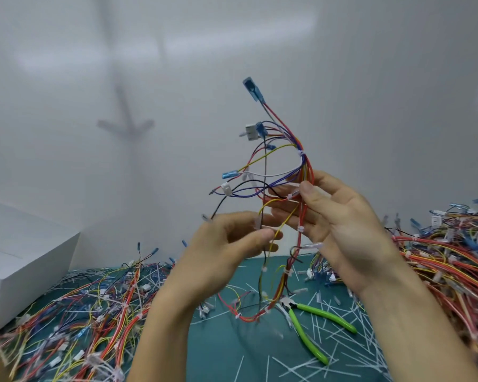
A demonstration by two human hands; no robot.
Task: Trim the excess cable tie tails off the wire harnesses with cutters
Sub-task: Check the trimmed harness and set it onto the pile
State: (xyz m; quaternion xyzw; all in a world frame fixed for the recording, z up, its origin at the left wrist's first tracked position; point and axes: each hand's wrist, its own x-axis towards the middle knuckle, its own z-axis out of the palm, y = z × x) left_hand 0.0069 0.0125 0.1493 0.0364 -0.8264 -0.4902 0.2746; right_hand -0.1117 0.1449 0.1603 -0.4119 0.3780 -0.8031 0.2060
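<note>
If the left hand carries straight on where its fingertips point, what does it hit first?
Probably the yellow wire just off its fingertips, then fingers of the right hand; depth is unclear.

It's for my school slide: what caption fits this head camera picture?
Left hand and right hand hold a harness up; cutters lie on the mat.

Assembly workshop: harness piles (94,312), cutters (315,312).
</note>
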